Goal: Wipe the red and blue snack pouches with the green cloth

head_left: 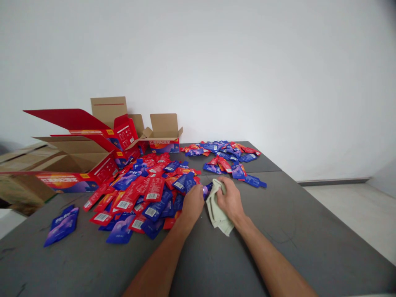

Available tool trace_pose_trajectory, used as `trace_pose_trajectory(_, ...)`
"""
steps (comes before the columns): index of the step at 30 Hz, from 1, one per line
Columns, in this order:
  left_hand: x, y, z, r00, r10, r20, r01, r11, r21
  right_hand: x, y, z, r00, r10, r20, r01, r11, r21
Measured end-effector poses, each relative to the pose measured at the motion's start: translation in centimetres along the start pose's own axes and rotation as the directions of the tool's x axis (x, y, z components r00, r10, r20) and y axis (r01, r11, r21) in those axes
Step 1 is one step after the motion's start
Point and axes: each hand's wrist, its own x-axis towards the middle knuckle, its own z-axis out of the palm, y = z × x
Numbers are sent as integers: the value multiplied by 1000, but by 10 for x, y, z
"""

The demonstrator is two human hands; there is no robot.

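Note:
Over the middle of the dark table, my left hand (193,202) is closed on one end of a blue-purple pouch (206,190). Folded in my right hand (230,199) is a pale green cloth (218,212), which touches the pouch's other end and covers part of it. Most of the pouch is hidden by my fingers and the cloth. Just left of my hands lies a big heap of red and blue pouches (154,189). Farther back, a second, smaller spread of pouches (227,150) lies near the wall. One blue pouch (62,225) rests apart at the left.
Open red cartons (123,134) with raised flaps stand at the back left, beside a brown cardboard box (27,189). A smaller open carton (163,145) stands against the white wall. The grey table (293,247) ends along a slanting right edge, with pale floor beyond.

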Motion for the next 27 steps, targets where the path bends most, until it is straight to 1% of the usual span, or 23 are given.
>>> trace_pose_trajectory(2, 0, 0, -3, 996, -69, -65, 56, 982, -178, -1, -4, 2, 998, -64, -5, 64, 997, 42)
trace_pose_trajectory(3, 0, 0, -3, 992, -95, -88, 68, 960, -273, -2, -6, 3, 996, -90, -5, 91, 994, 57)
trace_pose_trajectory(5, 0, 0, -3, 986, -140, -91, 81, 880, -469, -5, -9, 7, 993, -118, 3, 118, 990, 72)
trace_pose_trajectory(6, 0, 0, -2, 985, -161, -59, 98, 814, -573, -7, -10, 10, 992, -127, 9, 126, 989, 75)
trace_pose_trajectory(8, -1, 0, 1, 980, -188, 64, 169, 624, -763, -9, -12, 13, 988, -149, 30, 146, 985, 91)
trace_pose_trajectory(10, -2, -2, 5, 969, -168, 179, 235, 417, -878, -11, -13, 15, 980, -186, 74, 175, 976, 127)
trace_pose_trajectory(11, -2, -2, 6, 967, -147, 206, 245, 341, -907, -12, -14, 16, 974, -205, 98, 190, 971, 146)
trace_pose_trajectory(12, -2, -3, 6, 968, -134, 211, 242, 294, -925, -13, -15, 17, 967, -224, 118, 204, 965, 162)
trace_pose_trajectory(13, -2, -3, 7, 971, -128, 203, 231, 274, -934, -13, -16, 17, 962, -239, 130, 215, 961, 171)
trace_pose_trajectory(15, -2, -3, 5, 974, -135, 181, 214, 289, -933, -12, -18, 18, 961, -245, 130, 223, 961, 166)
trace_pose_trajectory(19, -3, -1, 1, 973, -117, 200, 230, 387, -893, -7, -13, 14, 981, -186, 51, 182, 980, 77)
trace_pose_trajectory(23, -6, 0, 3, 971, -73, 228, 234, 493, -838, 3, 2, -2, 993, -74, -93, 72, 997, -23)
trace_pose_trajectory(25, -6, 0, 7, 971, -59, 231, 226, 540, -811, 6, 8, -10, 991, -47, -123, 43, 998, -40)
trace_pose_trajectory(27, -6, -2, 9, 974, -46, 222, 208, 573, -793, 7, 10, -14, 992, -67, -109, 65, 998, -28)
